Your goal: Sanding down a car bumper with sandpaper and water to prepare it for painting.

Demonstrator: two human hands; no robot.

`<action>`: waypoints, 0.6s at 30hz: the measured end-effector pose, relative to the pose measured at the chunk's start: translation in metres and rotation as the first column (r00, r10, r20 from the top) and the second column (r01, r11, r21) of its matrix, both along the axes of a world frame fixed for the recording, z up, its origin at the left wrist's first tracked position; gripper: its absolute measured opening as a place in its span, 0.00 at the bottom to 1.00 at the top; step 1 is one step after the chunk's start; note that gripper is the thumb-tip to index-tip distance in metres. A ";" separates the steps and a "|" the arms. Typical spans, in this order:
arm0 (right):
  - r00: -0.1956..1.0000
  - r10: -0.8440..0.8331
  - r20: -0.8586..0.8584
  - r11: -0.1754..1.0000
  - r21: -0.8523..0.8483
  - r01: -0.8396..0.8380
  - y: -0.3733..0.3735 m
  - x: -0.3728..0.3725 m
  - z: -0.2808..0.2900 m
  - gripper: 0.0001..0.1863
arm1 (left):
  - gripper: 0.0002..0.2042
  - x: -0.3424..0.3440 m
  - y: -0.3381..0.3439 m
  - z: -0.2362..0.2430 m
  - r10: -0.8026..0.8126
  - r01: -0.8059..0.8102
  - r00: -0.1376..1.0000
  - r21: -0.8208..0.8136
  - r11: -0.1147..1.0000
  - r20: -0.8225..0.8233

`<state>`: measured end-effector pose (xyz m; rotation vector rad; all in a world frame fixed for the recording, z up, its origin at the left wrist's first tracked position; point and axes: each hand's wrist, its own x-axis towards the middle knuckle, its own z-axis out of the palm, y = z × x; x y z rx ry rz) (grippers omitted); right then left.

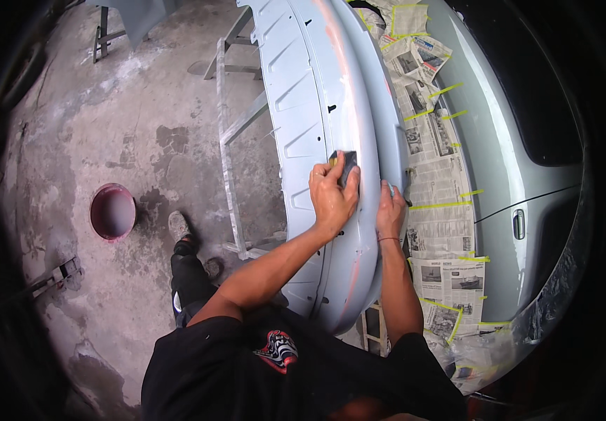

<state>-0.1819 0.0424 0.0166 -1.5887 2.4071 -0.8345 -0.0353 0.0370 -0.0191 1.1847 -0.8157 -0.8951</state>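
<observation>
A long pale-grey car bumper (354, 231) lies lengthwise before me, with pinkish worn patches along its curved ridge. My left hand (334, 200) is closed on a piece of dark sandpaper (348, 165), pressed to the bumper's upper surface; a bit of yellow shows by the fingertips. On the bumper's right side rests my right hand (390, 214), its fingers stretched forward along the edge. Part of its palm side is hidden against the bumper.
Trestle legs (227, 161) stand under the bumper. A reddish bucket (113, 212) of cloudy liquid sits on the stained concrete floor (71, 154). To the right is a silver-green car (499, 245), edged with newspaper (443, 231) and yellow tape. My shoe (179, 226) is left of the trestle.
</observation>
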 end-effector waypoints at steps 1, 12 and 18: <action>0.999 0.006 -0.033 1.000 -0.024 -0.007 0.000 0.004 0.000 0.29 | 0.23 0.014 -0.036 0.017 -0.006 0.006 1.000 0.034 0.999 -0.013; 1.000 -0.012 -0.026 0.997 -0.078 0.010 -0.001 0.012 0.007 0.29 | 0.24 0.016 -0.038 0.023 -0.045 0.055 0.989 -0.069 0.996 0.140; 1.000 0.017 -0.013 1.000 -0.015 -0.018 0.002 0.007 -0.001 0.31 | 0.23 -0.007 0.047 -0.022 -0.119 0.132 0.988 -0.130 0.983 0.103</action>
